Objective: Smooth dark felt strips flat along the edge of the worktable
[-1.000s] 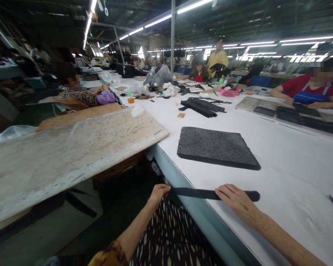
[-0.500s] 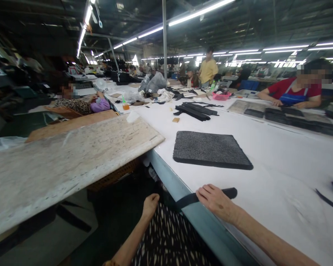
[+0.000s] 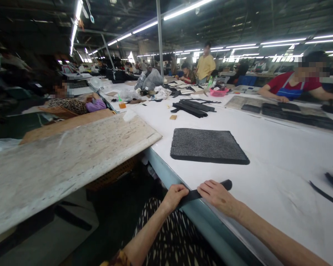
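Note:
A dark fabric strip (image 3: 193, 195) lies across the edge of the white table (image 3: 269, 195), its rounded end resting on the tabletop. My right hand (image 3: 215, 194) is closed over the strip near that end and presses it to the table. At the table's edge my left hand (image 3: 176, 196) pinches the strip between thumb and fingers, where it hangs over the side. Beyond my hands sits a flat stack of dark grey, fuzzy rectangular pieces (image 3: 207, 145), apart from both of them.
A worn pale board (image 3: 100, 144) slopes in from the left. Dark strips (image 3: 194, 107) lie further back, near a small tan block (image 3: 173, 117) and a pink basket (image 3: 218, 92). A co-worker in red (image 3: 291, 87) handles dark pieces at the right.
My left hand has moved right and up from beside my lap to the table edge and taken hold of the strip. My right hand stays on it. The view has shifted slightly.

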`<action>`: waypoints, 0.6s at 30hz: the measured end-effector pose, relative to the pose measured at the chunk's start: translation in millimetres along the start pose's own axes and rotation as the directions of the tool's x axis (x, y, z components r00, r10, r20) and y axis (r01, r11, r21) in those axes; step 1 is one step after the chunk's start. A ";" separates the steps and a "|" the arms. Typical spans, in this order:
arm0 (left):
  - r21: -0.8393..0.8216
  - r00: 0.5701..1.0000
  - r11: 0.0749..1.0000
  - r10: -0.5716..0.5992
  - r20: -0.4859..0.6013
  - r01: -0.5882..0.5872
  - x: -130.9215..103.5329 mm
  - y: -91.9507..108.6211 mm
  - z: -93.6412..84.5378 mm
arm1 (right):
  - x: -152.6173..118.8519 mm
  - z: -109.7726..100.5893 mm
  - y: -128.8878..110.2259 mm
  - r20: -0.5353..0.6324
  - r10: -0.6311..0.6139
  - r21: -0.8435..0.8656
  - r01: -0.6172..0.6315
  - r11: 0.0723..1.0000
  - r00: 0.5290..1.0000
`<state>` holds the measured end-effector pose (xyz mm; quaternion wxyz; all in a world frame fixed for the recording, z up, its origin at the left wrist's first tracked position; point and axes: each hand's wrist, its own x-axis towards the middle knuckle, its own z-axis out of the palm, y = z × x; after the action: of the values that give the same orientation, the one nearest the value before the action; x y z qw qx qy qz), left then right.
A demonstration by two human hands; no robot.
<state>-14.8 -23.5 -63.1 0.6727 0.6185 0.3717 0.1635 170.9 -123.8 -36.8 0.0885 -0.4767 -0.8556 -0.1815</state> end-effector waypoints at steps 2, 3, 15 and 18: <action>0.012 1.000 1.000 -0.007 0.001 0.007 1.8 -2.5 0.9 | -13.2 -2.5 6.0 -0.024 0.017 0.009 -0.016 1.000 1.000; 0.013 1.000 1.000 -0.008 0.004 0.008 2.6 -3.8 1.4 | -20.3 -3.9 9.3 -0.028 0.030 0.010 -0.030 1.000 0.999; 0.103 0.998 0.995 -0.006 -0.063 0.013 -2.4 -36.3 -31.4 | 2.3 -4.3 -1.3 -0.014 0.020 0.010 -0.020 1.000 1.000; 0.116 0.996 0.992 -0.034 -0.084 0.044 -14.4 -34.7 -46.2 | 13.2 -0.6 -5.7 0.019 -0.012 0.010 0.012 1.000 1.000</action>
<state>-65.2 -6.7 -90.0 0.6221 0.6426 0.4201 0.1534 159.1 -116.4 -33.3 0.0817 -0.4728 -0.8601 -0.1733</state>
